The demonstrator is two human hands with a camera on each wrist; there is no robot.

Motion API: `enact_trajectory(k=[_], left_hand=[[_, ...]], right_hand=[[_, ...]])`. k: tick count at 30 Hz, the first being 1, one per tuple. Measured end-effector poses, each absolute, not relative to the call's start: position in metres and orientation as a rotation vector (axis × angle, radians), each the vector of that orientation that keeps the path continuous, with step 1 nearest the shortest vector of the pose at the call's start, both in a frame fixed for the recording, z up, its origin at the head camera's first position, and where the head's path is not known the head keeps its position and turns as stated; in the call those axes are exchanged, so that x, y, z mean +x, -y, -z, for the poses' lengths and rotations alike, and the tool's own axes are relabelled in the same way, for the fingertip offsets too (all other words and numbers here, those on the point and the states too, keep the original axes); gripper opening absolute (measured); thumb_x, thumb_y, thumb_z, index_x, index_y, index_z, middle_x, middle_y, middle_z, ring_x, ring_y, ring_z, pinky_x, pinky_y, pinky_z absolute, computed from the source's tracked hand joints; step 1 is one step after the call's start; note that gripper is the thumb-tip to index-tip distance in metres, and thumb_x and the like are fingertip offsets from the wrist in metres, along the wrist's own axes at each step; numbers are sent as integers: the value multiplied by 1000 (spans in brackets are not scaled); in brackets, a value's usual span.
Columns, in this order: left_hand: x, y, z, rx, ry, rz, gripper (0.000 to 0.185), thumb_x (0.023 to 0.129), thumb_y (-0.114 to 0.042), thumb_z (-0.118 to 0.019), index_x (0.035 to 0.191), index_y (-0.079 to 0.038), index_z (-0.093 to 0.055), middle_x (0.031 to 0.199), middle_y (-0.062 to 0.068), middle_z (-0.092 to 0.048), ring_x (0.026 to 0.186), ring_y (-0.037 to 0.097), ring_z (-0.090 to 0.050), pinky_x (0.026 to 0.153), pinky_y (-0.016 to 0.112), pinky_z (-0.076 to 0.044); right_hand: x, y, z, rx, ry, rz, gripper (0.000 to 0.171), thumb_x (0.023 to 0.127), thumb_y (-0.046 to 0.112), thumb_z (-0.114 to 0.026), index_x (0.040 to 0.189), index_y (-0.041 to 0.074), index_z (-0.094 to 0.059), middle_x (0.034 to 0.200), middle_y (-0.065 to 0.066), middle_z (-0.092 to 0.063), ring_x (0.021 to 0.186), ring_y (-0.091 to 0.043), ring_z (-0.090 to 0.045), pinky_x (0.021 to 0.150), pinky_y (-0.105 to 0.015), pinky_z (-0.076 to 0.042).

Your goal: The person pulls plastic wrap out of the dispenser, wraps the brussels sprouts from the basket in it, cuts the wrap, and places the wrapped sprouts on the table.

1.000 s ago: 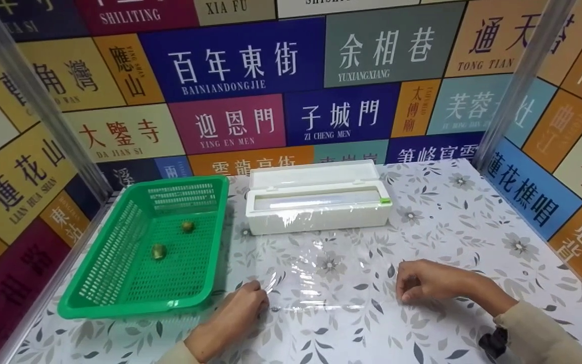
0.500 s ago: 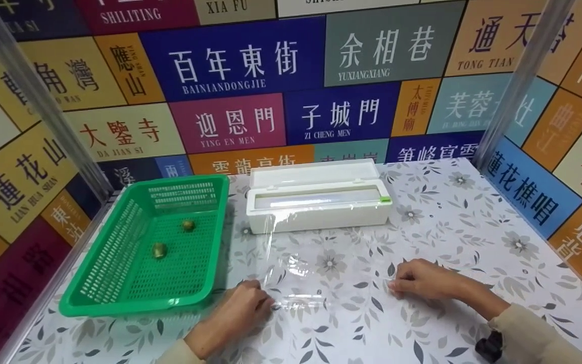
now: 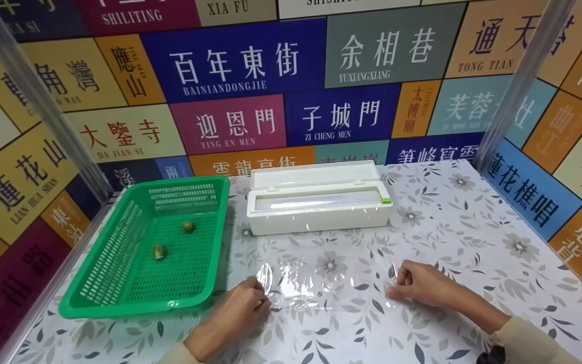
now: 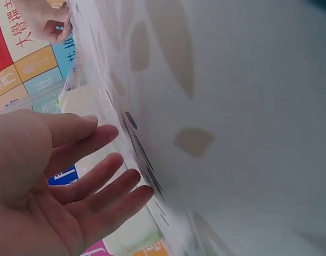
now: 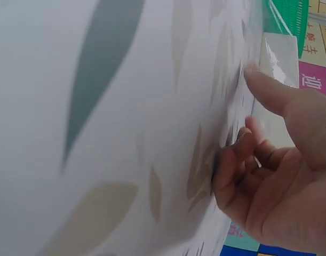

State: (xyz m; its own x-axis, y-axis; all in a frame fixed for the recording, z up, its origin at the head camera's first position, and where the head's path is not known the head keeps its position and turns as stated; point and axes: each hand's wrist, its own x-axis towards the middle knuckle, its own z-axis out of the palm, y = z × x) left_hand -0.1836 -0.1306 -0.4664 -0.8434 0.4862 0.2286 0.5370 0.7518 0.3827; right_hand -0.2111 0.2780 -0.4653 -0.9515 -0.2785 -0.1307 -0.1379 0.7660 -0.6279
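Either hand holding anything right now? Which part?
The right hand pinches the near right corner of the cling film sheet. The left hand rests at its near left corner with straight fingers; no grip shows there.

The head camera is looking forward and down from above the bench (image 3: 452, 222), taking in both hands, the green basket (image 3: 119, 283) and the white dispenser box (image 3: 321, 212) at middle distance. The 2 wrist cameras are sitting very close to the bench surface, each facing along it past its own fingers. The left wrist view is also catching the right hand (image 4: 48, 21) far off, which all 3 views are sharing.
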Motion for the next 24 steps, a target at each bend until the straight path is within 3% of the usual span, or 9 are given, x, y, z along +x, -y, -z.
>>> enact_trajectory(k=[6,11,17,24], left_hand=[[-186,129,467,-766,2834,643,5,87,-8,-73,86,-6,-77,87,3,-62,74,14,-63,66,26,-56],[-188,129,465,-750,2871,608,5,85,-6,-74,82,-6,-78,80,1,-61,71,12,-60,63,26,-54],[-188,131,464,-778,2899,605,6,83,-3,-74,79,-6,-78,79,1,-62,71,12,-60,61,24,-51],[-186,132,464,-800,2884,617,6,82,-3,-74,81,-7,-79,80,1,-63,72,12,-61,60,24,-51]], right_hand=[[-208,-277,461,-154,-2749,894,45,77,39,-85,91,6,-56,80,-2,-55,71,-16,-49,62,-28,-40],[-208,-276,463,-159,-2752,911,35,74,30,-87,84,8,-61,75,-1,-58,69,-16,-51,61,-28,-42],[-207,-273,464,-191,-2701,1009,20,80,21,-82,77,8,-67,65,3,-56,62,-12,-49,53,-22,-40],[-206,-274,465,-263,-2663,1056,15,84,17,-78,79,6,-69,67,5,-57,64,-11,-49,54,-21,-39]])
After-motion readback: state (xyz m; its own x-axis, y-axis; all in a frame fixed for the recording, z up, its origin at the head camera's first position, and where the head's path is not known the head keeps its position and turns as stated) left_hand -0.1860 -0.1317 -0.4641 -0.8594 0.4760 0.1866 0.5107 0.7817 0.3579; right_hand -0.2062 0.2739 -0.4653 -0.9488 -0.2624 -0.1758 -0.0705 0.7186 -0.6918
